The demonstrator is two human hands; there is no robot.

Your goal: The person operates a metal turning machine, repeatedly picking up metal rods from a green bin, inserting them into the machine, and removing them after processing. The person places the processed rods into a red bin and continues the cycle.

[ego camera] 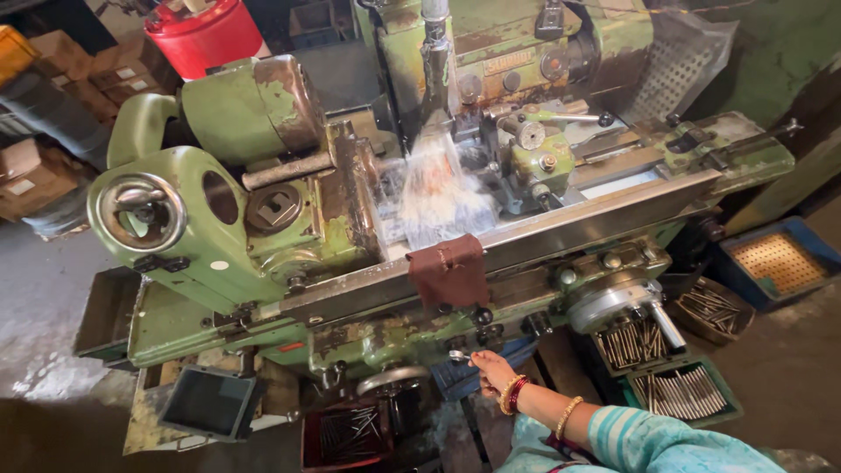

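With my fingers (480,359) curled around the small shiny metal crank handle (458,356) at lower centre of the frame, my right hand (492,368) should turn it slowly and evenly, well below the coolant-flooded green grinding machine (289,219).

Teal striped sleeve (653,438) — gold, red bangles (513,394)

A red bucket (203,33) stands behind my green machine. Cardboard boxes (53,79) are stacked far left. A blue crate (774,263) sits on the floor at right.
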